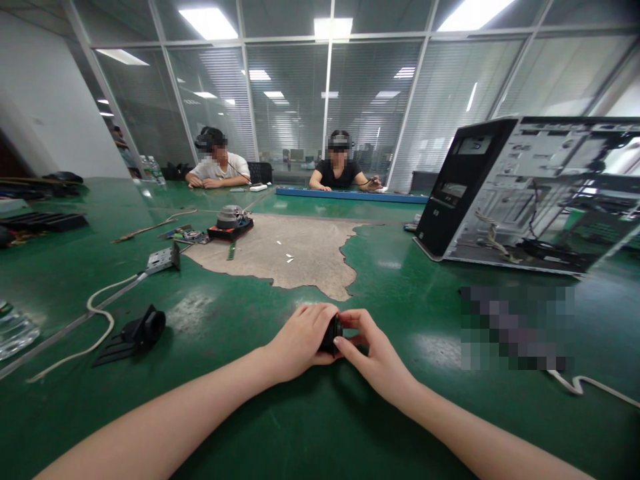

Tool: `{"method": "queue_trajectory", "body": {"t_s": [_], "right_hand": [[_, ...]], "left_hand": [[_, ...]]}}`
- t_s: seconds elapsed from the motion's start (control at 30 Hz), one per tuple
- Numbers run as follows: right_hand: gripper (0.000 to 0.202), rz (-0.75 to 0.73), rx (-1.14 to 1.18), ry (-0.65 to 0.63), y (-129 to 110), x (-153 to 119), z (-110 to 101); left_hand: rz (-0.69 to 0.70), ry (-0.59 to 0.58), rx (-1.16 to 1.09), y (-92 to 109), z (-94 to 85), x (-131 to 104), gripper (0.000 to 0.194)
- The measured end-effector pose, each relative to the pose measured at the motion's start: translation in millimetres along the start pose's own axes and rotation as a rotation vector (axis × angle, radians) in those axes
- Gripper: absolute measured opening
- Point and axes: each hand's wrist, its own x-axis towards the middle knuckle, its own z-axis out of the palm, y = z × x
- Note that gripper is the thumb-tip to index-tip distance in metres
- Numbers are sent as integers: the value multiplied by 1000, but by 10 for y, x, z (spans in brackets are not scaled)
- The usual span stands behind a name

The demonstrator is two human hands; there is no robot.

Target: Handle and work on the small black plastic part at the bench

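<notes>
A small black part (330,337) is held between both hands just above the green table (400,287). My left hand (303,337) wraps around its left side, the back of the hand hiding much of it. On its right side, my right hand (367,347) grips the edge with thumb and fingertips. Left of my hands, a black plastic piece with a round opening (145,327) lies on the table. The exact shape of the held part cannot be made out.
An open computer case (510,200) stands at the right. A fan with a heatsink (231,220) and a metal bracket (163,259) lie left of centre. A white cable (107,313) crosses the left side. Two people sit across the table behind a blue strip (350,194).
</notes>
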Motion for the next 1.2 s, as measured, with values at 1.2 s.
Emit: {"method": "queue_trajectory", "body": {"t_s": [1.2], "right_hand": [[22, 55, 43, -59, 4, -2, 8]], "left_hand": [[-5, -10, 3, -29, 34, 12, 61]]}}
